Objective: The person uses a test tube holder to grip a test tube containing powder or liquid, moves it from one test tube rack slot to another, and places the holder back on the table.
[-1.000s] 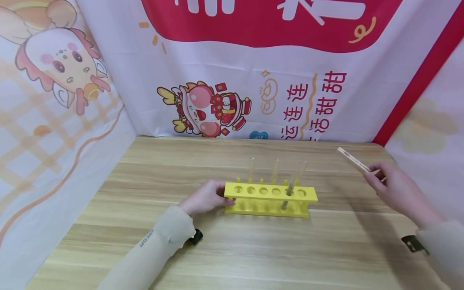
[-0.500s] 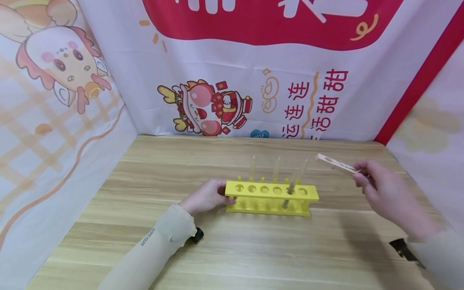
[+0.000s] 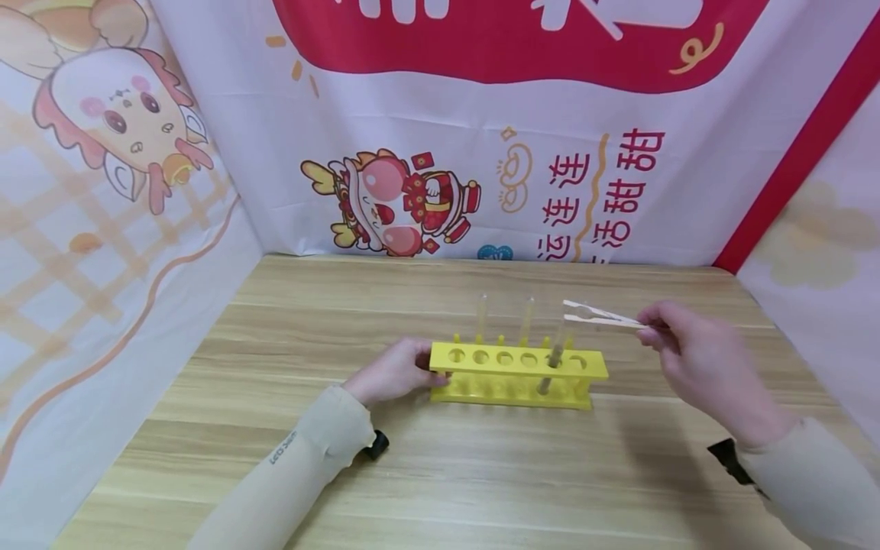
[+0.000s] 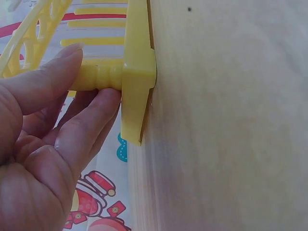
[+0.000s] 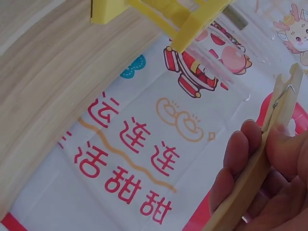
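A yellow test tube rack [image 3: 509, 371] stands on the table. My left hand [image 3: 392, 373] grips its left end post, thumb and fingers round the post [image 4: 98, 76] in the left wrist view. One test tube [image 3: 555, 351] with dark contents at its bottom leans in a hole near the rack's right end. Two clear test tubes [image 3: 483, 317] stand upside down on the back pegs; a further one at right is hard to make out behind the holder. My right hand [image 3: 708, 370] holds a wooden test tube holder [image 5: 284, 103], its jaws somewhat apart, close to the leaning tube's top.
The wood-grain table [image 3: 440, 473] reaches back to a printed cloth [image 3: 426, 114]. Another patterned cloth [image 3: 103, 267] hangs at the left, and a pale one [image 3: 818, 229] at the right.
My right hand has carried the holder leftward from the table's right side to the leaning tube's top, turning it more level. The left hand still grips the rack.
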A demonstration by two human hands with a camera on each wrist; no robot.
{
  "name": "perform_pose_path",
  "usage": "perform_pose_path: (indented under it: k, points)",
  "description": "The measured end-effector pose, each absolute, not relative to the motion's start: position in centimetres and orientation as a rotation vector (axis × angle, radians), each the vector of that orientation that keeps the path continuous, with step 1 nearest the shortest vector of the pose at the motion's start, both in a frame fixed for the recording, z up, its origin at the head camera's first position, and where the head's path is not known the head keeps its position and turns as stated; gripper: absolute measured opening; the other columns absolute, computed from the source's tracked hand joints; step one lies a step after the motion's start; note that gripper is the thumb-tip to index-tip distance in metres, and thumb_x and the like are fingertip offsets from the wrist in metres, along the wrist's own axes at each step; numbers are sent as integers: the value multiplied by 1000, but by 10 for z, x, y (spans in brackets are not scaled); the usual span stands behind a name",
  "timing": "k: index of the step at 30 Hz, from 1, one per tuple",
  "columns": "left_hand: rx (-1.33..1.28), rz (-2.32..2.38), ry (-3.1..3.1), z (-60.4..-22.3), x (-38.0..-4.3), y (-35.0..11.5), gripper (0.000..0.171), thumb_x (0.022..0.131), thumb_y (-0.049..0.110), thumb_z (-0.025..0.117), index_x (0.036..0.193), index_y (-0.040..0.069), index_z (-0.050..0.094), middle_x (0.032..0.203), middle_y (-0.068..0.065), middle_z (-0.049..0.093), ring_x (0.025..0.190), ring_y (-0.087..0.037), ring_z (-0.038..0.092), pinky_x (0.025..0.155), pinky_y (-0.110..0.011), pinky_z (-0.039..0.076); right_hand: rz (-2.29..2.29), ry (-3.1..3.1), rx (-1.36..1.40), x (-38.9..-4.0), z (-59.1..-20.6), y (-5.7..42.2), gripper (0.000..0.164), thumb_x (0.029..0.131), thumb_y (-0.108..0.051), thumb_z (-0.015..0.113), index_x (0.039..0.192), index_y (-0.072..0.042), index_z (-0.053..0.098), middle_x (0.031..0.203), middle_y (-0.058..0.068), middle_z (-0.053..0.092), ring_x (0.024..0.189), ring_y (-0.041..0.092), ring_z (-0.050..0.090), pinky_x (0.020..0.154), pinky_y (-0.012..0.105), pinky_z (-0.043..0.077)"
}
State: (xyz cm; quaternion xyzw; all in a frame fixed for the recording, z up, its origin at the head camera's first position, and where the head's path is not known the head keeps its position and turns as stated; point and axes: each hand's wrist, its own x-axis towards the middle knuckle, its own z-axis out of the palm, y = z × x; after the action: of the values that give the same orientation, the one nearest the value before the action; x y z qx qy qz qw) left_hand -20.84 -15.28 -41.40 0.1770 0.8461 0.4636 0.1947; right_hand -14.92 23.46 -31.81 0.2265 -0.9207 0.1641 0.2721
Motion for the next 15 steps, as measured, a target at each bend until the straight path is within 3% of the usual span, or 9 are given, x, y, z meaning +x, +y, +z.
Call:
perform_pose_path:
  k: [5,15]
  points:
    - [496,1299,2371,-414,-208,-153,29,86,12,78,114,19,72,109,8,71,98,-12,64,95,-41,48,425,-2416,662,-152,-319,229,21,75,5,79,88,-5,65,73,4,66,56,15,54,53,43,49]
    - [473,1272,2398,-413,-207,-152,30,86,13,78,115,18,72,109,8,71,98,-12,64,96,-41,47,429,-2424,697,-154,-319,222,20,75,7,78,87,-4,66,73,6,67,56,15,56,53,42,52]
